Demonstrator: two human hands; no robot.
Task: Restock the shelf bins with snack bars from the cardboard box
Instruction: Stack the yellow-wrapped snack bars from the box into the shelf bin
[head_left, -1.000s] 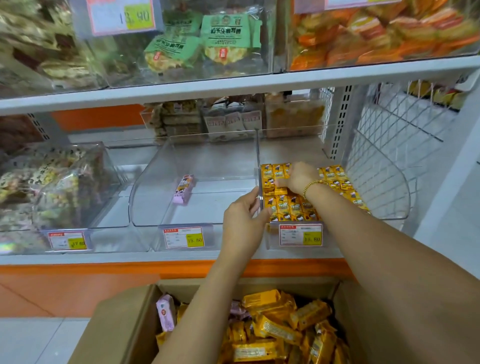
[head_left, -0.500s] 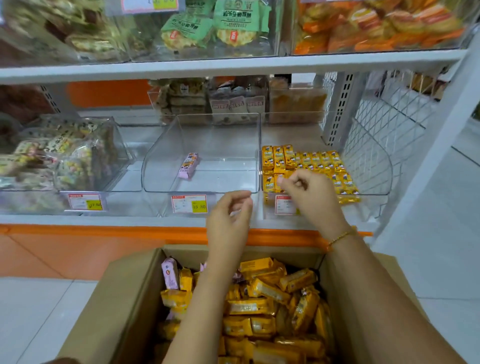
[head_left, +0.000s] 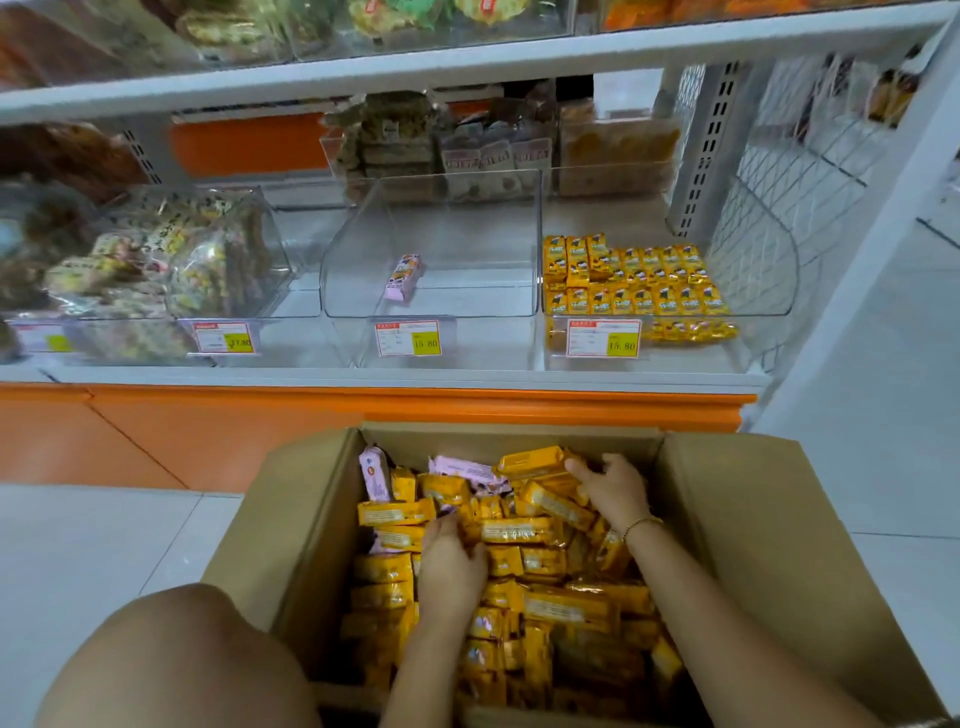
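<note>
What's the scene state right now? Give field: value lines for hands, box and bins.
left hand: in the cardboard box, fingers down among yellow bars; grip unclear
right hand: in the box at its far right, on yellow bars; grip unclear
box contents: mostly yellow bars, a few pink bars at far left
middle bin: holds one lone pink bar
right bin: stocked bars, yellow, in rows
left bin: mixed wrapped snacks

Both forearms (head_left: 727, 618) are bare, a thin gold beaded bracelet (head_left: 642, 523) circles the wrist behind the right hand (head_left: 610, 486), and a bare knee (head_left: 171, 660) shows.
</note>
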